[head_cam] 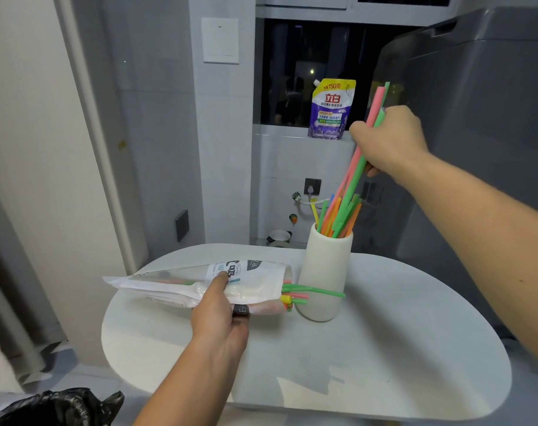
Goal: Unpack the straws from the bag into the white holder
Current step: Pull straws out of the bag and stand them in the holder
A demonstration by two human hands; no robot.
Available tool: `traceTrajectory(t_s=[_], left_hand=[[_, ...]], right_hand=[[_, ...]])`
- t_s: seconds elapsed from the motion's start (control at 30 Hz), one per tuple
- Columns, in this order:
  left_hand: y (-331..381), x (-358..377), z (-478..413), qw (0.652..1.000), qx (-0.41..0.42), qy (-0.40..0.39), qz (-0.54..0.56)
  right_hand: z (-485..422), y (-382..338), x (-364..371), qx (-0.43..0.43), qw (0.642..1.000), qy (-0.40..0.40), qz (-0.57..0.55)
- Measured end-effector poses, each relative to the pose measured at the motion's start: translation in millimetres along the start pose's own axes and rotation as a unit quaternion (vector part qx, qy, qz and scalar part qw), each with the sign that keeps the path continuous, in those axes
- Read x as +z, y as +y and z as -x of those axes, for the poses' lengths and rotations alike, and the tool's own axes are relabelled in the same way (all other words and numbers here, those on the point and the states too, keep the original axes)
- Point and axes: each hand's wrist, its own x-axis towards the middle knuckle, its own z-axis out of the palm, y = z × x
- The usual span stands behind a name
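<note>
1. Straws [358,162], one pink and one green for certain, are gripped by the right hand [390,139], fingers curled round their upper part. A purplish tip at the knuckles may be a third; I cannot tell.
2. Their lower ends dip among the stored straws [338,216] in the one white holder [323,272], which stands upright on the round table [384,348].
3. The left hand [221,312] holds the one bag [255,281] flat on the table, thumb on top. Its other fingers are hidden beneath.
4. To finish this step well, the right hand should probably guide the tips straight down inside the rim, then loosen and let them slide. The holder looks narrow and crowded, so a sideways push could tip it.
5. Stored straws number roughly a dozen, in orange, green, yellow and blue; they overlap too much for an exact count.
6. About six loose ends [298,295] stick out of the bag's mouth, touching the holder's side.
</note>
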Motion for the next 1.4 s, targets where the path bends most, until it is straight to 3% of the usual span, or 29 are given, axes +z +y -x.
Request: traceTrajectory(t_s=[0.23,0.47,0.6,0.7,0.83,1.0,1.1,1.2,1.27,1.4], left_hand=[[0,-1,0,1.000,0.000,0.002,0.002],[-1,-1,-1,1.000,0.006,0.000,-0.005],[-2,-1,0,1.000,0.004,0.001,-0.011],[-2,-1,1,1.000,0.002,0.000,-0.013],[-1,0,1,1.000,0.002,-0.003,-0.009],[-1,1,2,1.000,0.005,-0.008,-0.014],[1,2,4,1.000,0.006,-0.014,-0.017],[2,3,4,0.999,0.014,-0.023,-0.024],[4,3,5,0.999,0.025,-0.033,-0.024],[9,7,11,0.996,0.064,-0.047,-0.028]], right_hand=[[23,23,21,-0.013,1.000,-0.005,0.013],[35,43,39,0.030,0.995,-0.083,0.040],[43,45,39,0.034,0.995,-0.086,-0.026],[47,43,35,-0.024,0.993,-0.064,-0.093],[52,48,36,-0.131,0.985,-0.102,0.039],[63,57,33,-0.139,0.954,-0.191,0.186],[66,53,25,-0.126,0.971,-0.139,0.146],[82,46,16,-0.130,0.989,0.019,0.067],[108,41,16,-0.110,0.992,0.058,-0.018],[170,49,41,0.088,0.989,-0.108,-0.051]])
